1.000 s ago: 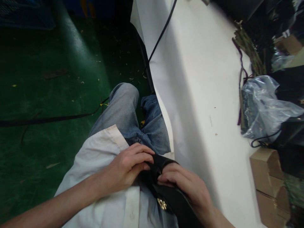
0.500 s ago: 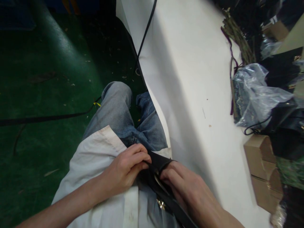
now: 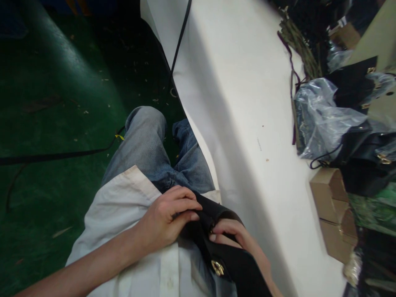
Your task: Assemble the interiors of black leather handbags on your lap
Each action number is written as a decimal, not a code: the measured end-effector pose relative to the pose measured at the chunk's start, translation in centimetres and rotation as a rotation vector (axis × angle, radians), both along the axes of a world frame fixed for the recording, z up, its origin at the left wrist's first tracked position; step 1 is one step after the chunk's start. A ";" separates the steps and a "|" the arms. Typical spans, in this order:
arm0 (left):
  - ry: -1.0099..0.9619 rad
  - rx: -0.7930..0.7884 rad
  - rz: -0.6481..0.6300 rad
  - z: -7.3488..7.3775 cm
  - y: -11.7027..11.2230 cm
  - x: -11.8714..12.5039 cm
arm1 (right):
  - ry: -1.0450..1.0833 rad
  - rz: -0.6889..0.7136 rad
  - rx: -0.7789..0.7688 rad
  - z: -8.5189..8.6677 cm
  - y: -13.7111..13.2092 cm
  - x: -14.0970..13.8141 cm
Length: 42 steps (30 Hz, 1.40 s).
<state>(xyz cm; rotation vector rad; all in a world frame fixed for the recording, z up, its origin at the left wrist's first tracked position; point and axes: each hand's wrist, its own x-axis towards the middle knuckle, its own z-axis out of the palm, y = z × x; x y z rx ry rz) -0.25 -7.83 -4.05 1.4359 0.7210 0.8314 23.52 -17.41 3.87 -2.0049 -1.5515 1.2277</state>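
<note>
In my lap I hold a black leather strap or bag piece [image 3: 238, 264] with a small gold metal clasp [image 3: 218, 268] on it. My left hand [image 3: 165, 218] is closed, its fingers pinching the looped upper end of the black piece. My right hand [image 3: 239, 237] grips the same piece from the right, fingers curled under the loop, and the black leather hides most of that hand. Both hands rest over my white shirt [image 3: 123, 214] and blue jeans [image 3: 154, 144].
A white table [image 3: 247, 103] runs along my right. On it lie a clear plastic bag [image 3: 321, 115], black bags [image 3: 361, 161], brown cardboard boxes [image 3: 328, 194] and bundled straps [image 3: 297, 37]. A black strap [image 3: 62, 156] lies across the green floor at left.
The view has drifted, so the table things sit further left. My right hand has turned under the black piece, whose gold clasp now faces up. My left hand keeps its pinch.
</note>
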 end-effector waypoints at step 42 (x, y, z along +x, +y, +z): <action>-0.059 0.121 -0.177 1.9 -0.1 1.9 | -0.307 0.032 0.591 0.7 -0.4 -1.8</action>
